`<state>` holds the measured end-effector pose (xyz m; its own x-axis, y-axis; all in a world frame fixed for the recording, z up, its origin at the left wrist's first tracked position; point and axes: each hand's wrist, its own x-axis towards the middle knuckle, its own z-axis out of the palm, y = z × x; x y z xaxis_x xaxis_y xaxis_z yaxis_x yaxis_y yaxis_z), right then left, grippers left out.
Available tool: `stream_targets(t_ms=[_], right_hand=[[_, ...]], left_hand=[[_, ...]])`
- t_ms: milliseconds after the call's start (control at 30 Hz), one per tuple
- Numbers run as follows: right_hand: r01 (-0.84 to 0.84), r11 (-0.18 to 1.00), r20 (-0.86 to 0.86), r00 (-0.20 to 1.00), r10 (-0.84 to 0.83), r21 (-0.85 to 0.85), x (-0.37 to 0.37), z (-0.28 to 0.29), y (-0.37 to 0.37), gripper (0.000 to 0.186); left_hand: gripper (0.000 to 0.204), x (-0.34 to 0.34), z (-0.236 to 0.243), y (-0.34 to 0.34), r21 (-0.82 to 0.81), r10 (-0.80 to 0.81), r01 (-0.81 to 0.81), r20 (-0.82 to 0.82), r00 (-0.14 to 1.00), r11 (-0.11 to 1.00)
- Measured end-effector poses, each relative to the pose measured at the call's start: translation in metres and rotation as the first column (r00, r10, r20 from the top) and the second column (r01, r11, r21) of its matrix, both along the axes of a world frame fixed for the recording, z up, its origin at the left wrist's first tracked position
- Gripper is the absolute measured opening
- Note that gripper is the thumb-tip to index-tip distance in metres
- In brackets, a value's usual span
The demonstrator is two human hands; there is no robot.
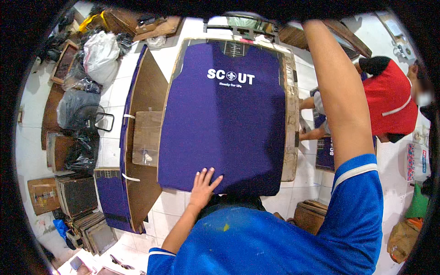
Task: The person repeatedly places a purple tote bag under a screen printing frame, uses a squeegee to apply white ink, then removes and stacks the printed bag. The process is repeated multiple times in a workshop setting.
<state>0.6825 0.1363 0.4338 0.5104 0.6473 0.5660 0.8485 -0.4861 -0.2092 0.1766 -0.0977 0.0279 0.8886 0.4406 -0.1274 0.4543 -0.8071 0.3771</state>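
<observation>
A purple fabric shirt panel (220,123) with white lettering and a round emblem lies flat over a board in front of me. My left hand (204,185) rests on its near edge, fingers spread and stretched out, holding nothing. Along the right side, the worn brown edge of the board (290,123) shows from under the cloth. My right arm reaches up and forward past the panel's right side. Its hand is beyond the dark upper rim of the picture, so its fingers do not show.
Left stands a brown board (149,87) with purple cloth along its edge. Bags (101,57), a fan (89,117) and stacked frames (78,197) line the far left. At right, a person in red (389,101) bends over another purple panel (324,153). A metal-framed screen (240,25) is ahead.
</observation>
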Motion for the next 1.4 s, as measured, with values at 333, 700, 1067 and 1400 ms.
stream_targets(t_ms=[333, 700, 1067, 1400], right_hand=[[-0.022, 1.000, -0.015, 1.000, 0.022, 0.012, 0.005, 0.004, 0.005, 0.092], [-0.067, 0.998, -0.059, 0.996, 0.068, 0.009, 0.004, 0.021, 0.049, 0.091], [-0.065, 0.998, -0.083, 0.994, 0.067, 0.021, 0.005, 0.036, 0.062, 0.082], [-0.057, 0.996, -0.043, 0.997, 0.060, 0.067, 0.016, 0.036, 0.066, 0.081]], left_hand=[[0.077, -0.088, 0.039, 0.144, -0.345, 0.730, -0.742, -0.193, 0.656, 0.575], [0.077, -0.065, 0.042, 0.139, -0.280, 0.707, -0.757, -0.275, 0.652, 0.590], [0.082, -0.063, 0.041, 0.131, -0.265, 0.711, -0.767, -0.288, 0.642, 0.585], [0.089, -0.059, 0.020, 0.147, -0.215, 0.663, -0.749, -0.358, 0.657, 0.626]])
